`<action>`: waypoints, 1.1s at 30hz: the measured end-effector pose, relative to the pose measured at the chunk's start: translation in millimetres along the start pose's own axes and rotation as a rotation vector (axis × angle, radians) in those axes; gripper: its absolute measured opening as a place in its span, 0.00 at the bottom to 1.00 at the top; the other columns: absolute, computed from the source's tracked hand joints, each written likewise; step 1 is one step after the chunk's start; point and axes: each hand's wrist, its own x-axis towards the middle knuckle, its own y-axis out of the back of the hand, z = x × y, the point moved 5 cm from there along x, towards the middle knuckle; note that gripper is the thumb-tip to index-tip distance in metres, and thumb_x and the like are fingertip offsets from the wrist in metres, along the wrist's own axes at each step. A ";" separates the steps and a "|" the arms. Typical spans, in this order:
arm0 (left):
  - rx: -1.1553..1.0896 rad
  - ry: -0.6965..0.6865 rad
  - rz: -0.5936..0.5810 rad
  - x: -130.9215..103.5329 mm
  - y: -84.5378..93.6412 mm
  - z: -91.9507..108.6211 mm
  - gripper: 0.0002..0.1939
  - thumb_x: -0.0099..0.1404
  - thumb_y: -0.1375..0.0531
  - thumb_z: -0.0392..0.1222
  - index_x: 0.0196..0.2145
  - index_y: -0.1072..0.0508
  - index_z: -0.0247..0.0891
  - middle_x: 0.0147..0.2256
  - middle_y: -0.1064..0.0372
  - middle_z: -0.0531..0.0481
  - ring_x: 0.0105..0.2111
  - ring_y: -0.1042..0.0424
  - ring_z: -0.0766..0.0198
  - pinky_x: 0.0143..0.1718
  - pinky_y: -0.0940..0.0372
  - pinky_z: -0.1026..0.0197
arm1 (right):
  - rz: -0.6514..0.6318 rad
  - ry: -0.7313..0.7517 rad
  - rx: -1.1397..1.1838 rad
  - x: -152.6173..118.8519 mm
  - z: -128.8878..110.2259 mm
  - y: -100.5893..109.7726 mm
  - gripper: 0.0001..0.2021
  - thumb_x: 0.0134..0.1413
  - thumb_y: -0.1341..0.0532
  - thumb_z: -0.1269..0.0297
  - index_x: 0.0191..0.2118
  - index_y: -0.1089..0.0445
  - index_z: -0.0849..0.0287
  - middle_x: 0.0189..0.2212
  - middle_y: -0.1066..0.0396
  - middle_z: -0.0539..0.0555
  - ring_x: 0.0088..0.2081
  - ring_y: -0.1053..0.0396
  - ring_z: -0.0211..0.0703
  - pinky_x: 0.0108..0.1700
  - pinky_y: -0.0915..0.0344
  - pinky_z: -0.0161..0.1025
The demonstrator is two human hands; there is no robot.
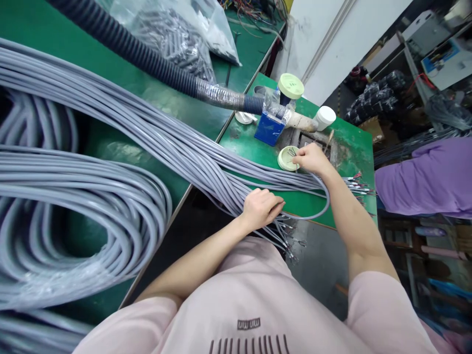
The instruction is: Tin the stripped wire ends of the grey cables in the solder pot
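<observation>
My right hand (311, 160) pinches one grey cable (327, 196) near its end. The thin stripped wires (293, 153) of that end reach over a small round cream tub (286, 161); whether they touch its contents I cannot tell. From the right hand the cable bends back in a loop toward my left hand (261, 209). The left hand is closed at the table's front edge, over the thick bundle of grey cables (206, 152), with the looped cable running under its fingers. More stripped cable ends (285, 236) hang below the left hand.
Behind the tub stand a blue box (269, 129), a duct hose (147, 56), a lidded jar (291, 86) and a white cup (324, 118). A soldering iron (328, 141) leans right of the tub. Coiled cables (140, 206) fill the left. A person's purple sleeve (424, 179) is at right.
</observation>
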 end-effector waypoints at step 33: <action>0.026 -0.045 -0.013 -6.4 -4.0 -3.0 0.03 0.66 0.42 0.39 0.35 0.29 0.40 0.22 0.34 0.55 0.24 0.37 0.67 0.29 0.49 0.58 | 0.343 -0.369 0.391 25.4 133.3 21.4 0.14 0.32 0.31 0.57 0.18 0.28 0.65 0.10 0.37 0.48 0.15 0.46 0.31 0.20 0.51 0.34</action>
